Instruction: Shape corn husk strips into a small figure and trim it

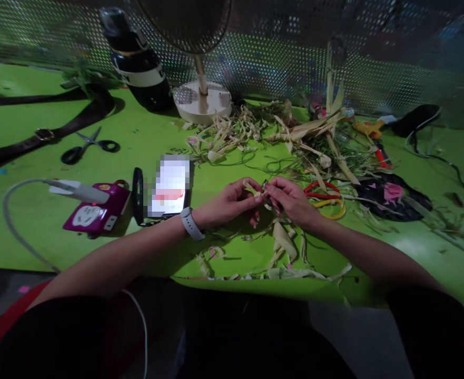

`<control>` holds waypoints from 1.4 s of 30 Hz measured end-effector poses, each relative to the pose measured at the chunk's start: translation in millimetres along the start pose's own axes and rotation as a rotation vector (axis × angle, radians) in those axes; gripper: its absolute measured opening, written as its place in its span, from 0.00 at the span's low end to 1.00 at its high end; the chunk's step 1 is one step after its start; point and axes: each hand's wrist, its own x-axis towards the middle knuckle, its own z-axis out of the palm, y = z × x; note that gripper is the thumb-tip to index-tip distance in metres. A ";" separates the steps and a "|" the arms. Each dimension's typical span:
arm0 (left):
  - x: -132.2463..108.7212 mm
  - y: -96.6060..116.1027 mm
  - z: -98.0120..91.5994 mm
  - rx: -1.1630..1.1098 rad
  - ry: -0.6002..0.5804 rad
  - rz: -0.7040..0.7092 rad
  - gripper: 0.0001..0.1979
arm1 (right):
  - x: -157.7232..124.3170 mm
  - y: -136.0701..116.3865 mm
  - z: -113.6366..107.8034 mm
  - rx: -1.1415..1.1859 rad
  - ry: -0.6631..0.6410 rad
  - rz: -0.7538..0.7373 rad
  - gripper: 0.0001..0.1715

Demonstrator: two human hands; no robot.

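Over the front middle of the green table (137, 247), my left hand (235, 201) and my right hand (289, 197) meet at the fingertips. My left fingers are closed on a pale dry husk strip (249, 187), whose end sticks up between thumb and forefinger. My right thumb and fingers pinch together right beside it, on something too small to make out; a little dark tip shows there. Below the hands lies a wider pale husk piece (284, 239), among thin shreds. Red-handled and yellow loops (336, 208) lie just right of my right hand.
A phone (171, 187) leans on a round black stand (137, 196). Scissors (89, 146), a purple power strip (97, 208) and a belt (58, 129) lie left. Behind stand a dark bottle (142, 76), a fan (203, 102) and a husk heap (235, 131). Pliers (382, 155) lie right.
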 end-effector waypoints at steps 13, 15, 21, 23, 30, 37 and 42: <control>4.4 -1.3 -1.6 -0.027 0.131 0.067 0.20 | -3.8 7.4 -0.5 -0.266 -0.112 -0.107 0.14; 4.6 -1.4 -1.8 -0.014 0.132 0.051 0.19 | -2.5 8.5 -2.4 -0.310 -0.116 -0.134 0.13; 1.0 4.4 -2.9 0.046 0.105 -0.013 0.18 | -0.1 2.3 -11.5 -0.367 -0.161 -0.174 0.14; -1.4 8.1 -3.6 0.073 0.091 -0.034 0.16 | -0.6 -0.5 -14.3 -0.355 -0.175 -0.147 0.14; -0.3 10.9 -8.3 -0.039 0.084 -0.003 0.15 | 3.3 -0.2 -17.9 -0.126 -0.164 -0.003 0.19; 6.4 -7.0 -3.3 -0.227 0.263 0.208 0.17 | 2.6 1.3 -5.8 -0.055 -0.094 0.053 0.25; 1.8 -13.8 8.8 -0.204 0.231 0.206 0.20 | 0.2 3.7 4.4 0.022 -0.099 0.082 0.25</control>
